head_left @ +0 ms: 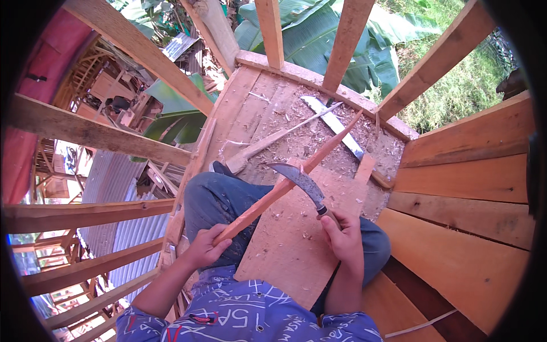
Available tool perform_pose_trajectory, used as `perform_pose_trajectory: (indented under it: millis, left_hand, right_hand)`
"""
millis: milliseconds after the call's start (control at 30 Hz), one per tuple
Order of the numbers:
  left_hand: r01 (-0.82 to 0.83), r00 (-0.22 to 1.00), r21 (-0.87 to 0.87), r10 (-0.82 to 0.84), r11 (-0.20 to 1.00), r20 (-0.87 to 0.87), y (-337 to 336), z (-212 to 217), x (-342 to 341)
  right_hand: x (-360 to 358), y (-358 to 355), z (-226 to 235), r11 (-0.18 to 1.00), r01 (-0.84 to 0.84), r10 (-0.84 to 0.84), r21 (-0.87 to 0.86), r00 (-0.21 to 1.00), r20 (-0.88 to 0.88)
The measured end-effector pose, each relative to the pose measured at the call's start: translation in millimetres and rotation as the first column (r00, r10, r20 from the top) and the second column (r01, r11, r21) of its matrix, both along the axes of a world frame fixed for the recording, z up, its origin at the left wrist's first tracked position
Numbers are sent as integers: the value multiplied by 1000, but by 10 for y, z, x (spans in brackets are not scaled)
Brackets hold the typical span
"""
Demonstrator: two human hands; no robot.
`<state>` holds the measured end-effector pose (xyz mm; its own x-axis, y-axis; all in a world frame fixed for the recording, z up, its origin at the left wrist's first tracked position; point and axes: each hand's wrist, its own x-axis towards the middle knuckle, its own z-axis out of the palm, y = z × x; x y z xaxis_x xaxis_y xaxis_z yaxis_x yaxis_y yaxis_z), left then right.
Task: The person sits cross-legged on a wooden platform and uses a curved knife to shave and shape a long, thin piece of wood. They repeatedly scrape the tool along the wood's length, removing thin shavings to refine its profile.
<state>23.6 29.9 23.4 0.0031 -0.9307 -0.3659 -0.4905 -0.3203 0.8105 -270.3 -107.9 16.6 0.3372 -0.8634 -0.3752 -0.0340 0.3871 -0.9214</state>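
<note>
My left hand [206,246] grips the near end of a long thin reddish wooden stick [285,185] that slants up and away to the right. My right hand [343,236] holds the handle of a curved knife [301,180], whose dark blade lies across the stick near its middle. I sit cross-legged in blue jeans [219,199] on a wooden board [296,239] strewn with wood shavings.
A saw blade [333,125] and a pale stick [282,137] lie on the shaving-covered floor ahead. Wooden frame beams [137,48] surround the platform; plank wall [467,188] on the right. Corrugated roofs and banana leaves lie far below at left and ahead.
</note>
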Motion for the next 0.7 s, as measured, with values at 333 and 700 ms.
perform_pose_trajectory:
  millis: [333, 700]
  left_hand:
    - [-34, 999, 69, 37, 997, -38, -44, 0, 1]
    - [-1, 998, -14, 2, 1000, 58, 2, -2, -46]
  right_hand:
    - [144, 99, -13, 744, -2, -309, -668, 886, -346]
    - [54, 44, 20, 994, 86, -85, 61, 996, -20]
